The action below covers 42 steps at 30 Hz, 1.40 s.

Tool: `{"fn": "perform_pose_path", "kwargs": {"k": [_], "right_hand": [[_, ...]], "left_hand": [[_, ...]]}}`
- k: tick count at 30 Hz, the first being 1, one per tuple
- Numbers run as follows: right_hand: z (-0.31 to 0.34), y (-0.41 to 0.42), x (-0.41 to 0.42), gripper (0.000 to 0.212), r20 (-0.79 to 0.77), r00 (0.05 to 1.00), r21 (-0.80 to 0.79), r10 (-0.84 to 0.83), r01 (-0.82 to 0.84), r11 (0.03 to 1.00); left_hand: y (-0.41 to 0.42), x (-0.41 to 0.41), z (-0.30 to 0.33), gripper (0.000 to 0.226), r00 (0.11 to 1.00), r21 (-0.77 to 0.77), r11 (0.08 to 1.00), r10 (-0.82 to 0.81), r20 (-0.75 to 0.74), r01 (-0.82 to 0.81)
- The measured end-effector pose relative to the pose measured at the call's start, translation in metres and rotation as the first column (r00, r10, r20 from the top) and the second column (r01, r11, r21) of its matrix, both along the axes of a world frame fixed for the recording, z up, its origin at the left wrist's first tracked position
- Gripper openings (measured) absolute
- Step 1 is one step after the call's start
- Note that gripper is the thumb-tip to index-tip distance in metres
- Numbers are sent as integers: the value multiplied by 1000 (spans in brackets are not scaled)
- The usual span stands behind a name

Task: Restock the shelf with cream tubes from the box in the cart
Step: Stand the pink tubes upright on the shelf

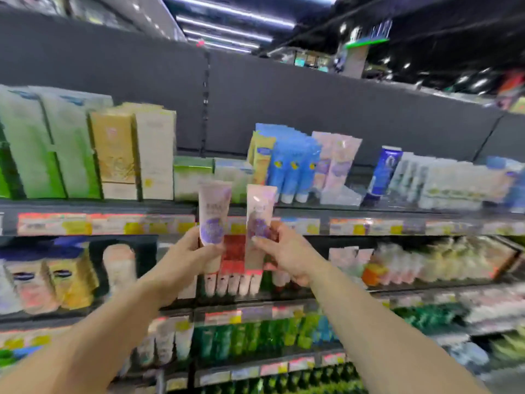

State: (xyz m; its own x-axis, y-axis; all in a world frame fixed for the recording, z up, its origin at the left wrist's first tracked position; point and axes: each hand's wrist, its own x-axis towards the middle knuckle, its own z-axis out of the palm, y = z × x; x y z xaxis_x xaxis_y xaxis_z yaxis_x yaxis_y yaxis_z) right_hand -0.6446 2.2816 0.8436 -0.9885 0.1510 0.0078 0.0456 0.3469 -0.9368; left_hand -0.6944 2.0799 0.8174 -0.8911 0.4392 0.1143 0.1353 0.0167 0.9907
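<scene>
Now each hand is gripping one pale pink plastic cream tube with purple print at mid-frame: left hand [187, 251] holding one tube [213, 216], right hand [287, 251] another [259, 220]. Next, I judge, comes slotting them beside matching tubes [336, 163] on the upper shelf [397, 211].

Nothing is reading clearly here, since motion blur is smearing every surface. The two pink tubes [215, 211] held up in front are showing faint small marks near their tops, too blurred to make out. The price tags [108, 224] along the shelf edge [397, 214] are showing only red, white and yellow patches, with no legible numbers.
</scene>
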Motion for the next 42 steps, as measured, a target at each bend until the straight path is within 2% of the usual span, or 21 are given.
{"fn": "perform_pose_path", "kwargs": {"k": [2,5,8,10,12,17,20,24,26,32,36,42], "right_hand": [[18,49,-3,14,-46,998,-9,31,-32,999],[46,120,-3,12,-114,993,-6,20,-20,1000],[69,180,-5,35,-187,981,54,-46,57,997],[81,212,-11,25,-224,970,81,-96,116,990],[91,232,-20,28,-260,957,75,-132,156,985],[94,235,-47,30,-329,924,95,-195,238,966],[89,227,-62,22,-342,920,120,-192,245,962],[80,217,-76,22,-354,908,139,-225,289,947],[76,213,-81,23,-371,897,141,-240,310,940],[69,205,-89,15,-347,906,242,-243,337,910],[67,203,-90,28,-302,910,191,-283,349,918],[66,205,-80,15,-294,892,177,-343,404,897]], "left_hand": [[49,-1,14,32,999,27,1000,3,-45,-2],[121,-3,32,20,997,92,996,16,-82,-9],[174,-2,51,15,991,70,997,38,-130,-29],[196,-2,61,14,987,53,996,72,-140,-66],[209,-3,67,13,984,39,995,94,-153,-89],[215,-5,75,12,979,52,994,103,-177,-96],[211,-11,78,14,978,63,996,73,-195,-62],[208,-17,80,43,984,101,995,31,-176,-14],[208,-19,79,52,983,73,997,8,-184,6],[206,-21,74,49,975,-29,999,-32,-220,26],[205,-19,69,51,976,-26,999,-45,-212,40],[209,-14,67,34,978,-46,999,8,-208,-18]]}}
